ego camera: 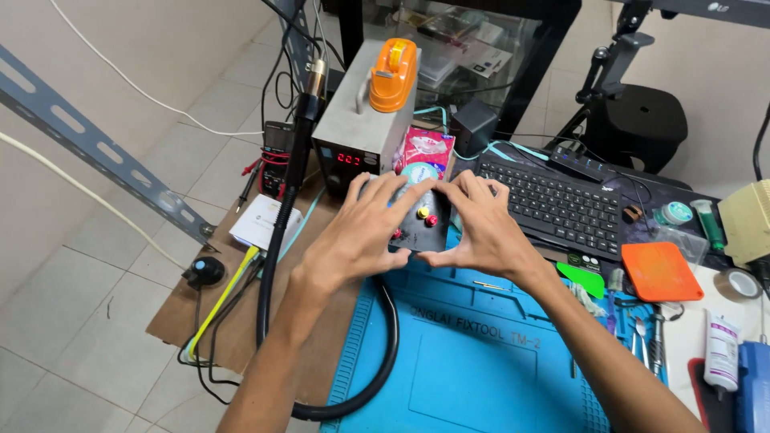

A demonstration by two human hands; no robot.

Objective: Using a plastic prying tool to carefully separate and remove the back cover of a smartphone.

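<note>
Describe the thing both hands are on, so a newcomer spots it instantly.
Start at the blue work mat. At its far edge, before the grey power supply, the left hand and right hand cup a small black device. Only it has yellow and red buttons.

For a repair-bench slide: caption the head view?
Both hands, left hand and right hand, grip a black game controller above a blue mat.

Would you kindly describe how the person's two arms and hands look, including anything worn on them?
Both arms are bare from the fingers to the frame's edge: no sleeves, gloves, watch or bracelets show. The left hand and right hand wear no visible rings. The fingers are slim, with short nails.
</note>
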